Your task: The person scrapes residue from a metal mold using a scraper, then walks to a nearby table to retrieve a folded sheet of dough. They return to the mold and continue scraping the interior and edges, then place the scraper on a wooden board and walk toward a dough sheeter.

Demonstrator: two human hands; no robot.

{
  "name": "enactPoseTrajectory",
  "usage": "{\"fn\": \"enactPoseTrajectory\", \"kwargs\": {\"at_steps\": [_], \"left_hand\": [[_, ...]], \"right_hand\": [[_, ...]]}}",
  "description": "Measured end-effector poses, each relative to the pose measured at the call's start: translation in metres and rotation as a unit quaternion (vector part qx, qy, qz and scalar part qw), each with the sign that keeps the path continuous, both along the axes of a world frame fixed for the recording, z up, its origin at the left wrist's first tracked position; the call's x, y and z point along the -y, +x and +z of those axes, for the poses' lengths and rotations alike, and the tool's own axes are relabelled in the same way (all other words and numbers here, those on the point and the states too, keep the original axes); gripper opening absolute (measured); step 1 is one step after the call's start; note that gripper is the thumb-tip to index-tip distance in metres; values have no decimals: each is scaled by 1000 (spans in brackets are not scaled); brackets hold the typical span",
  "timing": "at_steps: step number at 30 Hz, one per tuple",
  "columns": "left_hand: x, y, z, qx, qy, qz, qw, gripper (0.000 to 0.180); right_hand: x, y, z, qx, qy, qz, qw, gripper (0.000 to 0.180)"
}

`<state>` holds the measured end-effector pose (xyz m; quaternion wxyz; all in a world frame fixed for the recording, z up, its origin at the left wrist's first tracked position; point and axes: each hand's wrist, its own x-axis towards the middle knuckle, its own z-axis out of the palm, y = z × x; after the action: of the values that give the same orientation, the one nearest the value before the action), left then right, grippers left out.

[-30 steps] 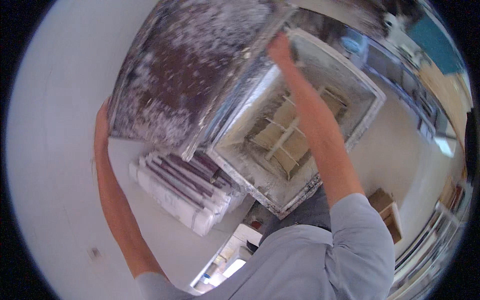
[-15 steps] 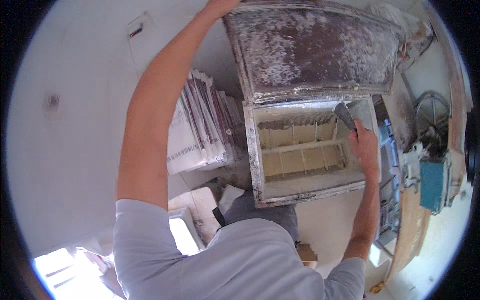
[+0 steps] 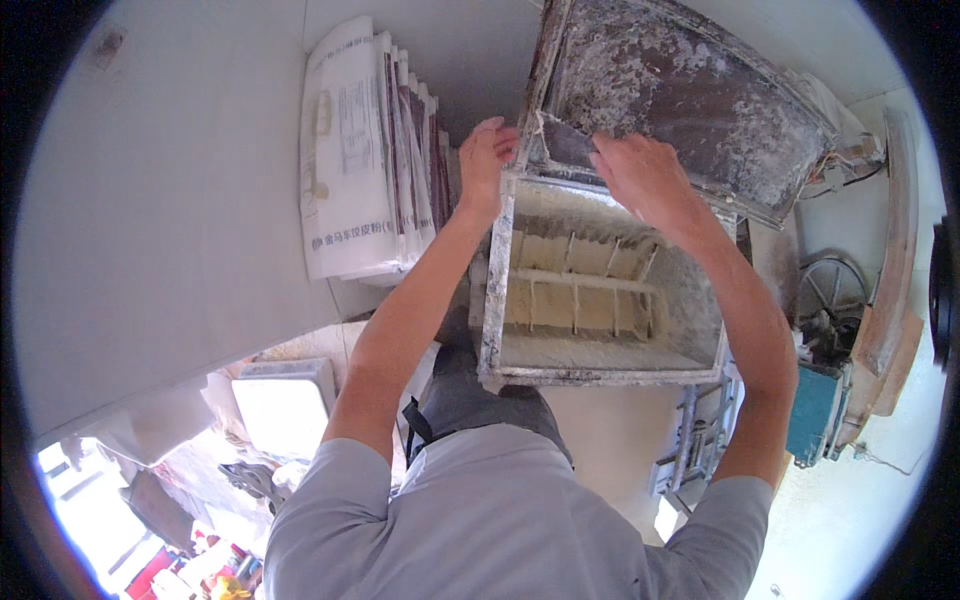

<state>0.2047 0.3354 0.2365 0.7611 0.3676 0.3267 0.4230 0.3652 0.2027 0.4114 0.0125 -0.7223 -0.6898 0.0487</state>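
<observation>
Beyond the metal bin stands its raised lid (image 3: 690, 90), dark and crusted with pale residue. My right hand (image 3: 645, 175) is closed round a scraper (image 3: 566, 143), its flat blade at the lid's lower left corner; the handle is mostly hidden under my fingers. My left hand (image 3: 487, 160) is beside that same corner, fingers loosely bent and apart, fingertips close to the lid's edge; whether they touch it I cannot tell. Below both hands, the open bin (image 3: 492, 330) shows a shaft with several thin rods inside and pale powder on its walls.
Folded white sacks (image 3: 350, 150) are stacked at the left by the wall. To the right are a spoked wheel (image 3: 835, 285), a teal box (image 3: 815, 415) and a wooden board (image 3: 880, 270). A white-topped item (image 3: 282, 415) stands at the lower left.
My left hand has come down from the lid's upper edge to its lower left corner. My right hand has moved the scraper from inside the bin, up and left, to the lid.
</observation>
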Motion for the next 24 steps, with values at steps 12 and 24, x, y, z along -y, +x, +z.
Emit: {"fn": "enactPoseTrajectory", "kwargs": {"at_steps": [12,24], "left_hand": [[22,52,-12,148,-204,-36,967,43],[22,51,-8,55,-220,-22,974,35]], "right_hand": [[5,1,-20,9,23,-80,996,25],[118,155,-17,128,-15,-199,971,28]]}}
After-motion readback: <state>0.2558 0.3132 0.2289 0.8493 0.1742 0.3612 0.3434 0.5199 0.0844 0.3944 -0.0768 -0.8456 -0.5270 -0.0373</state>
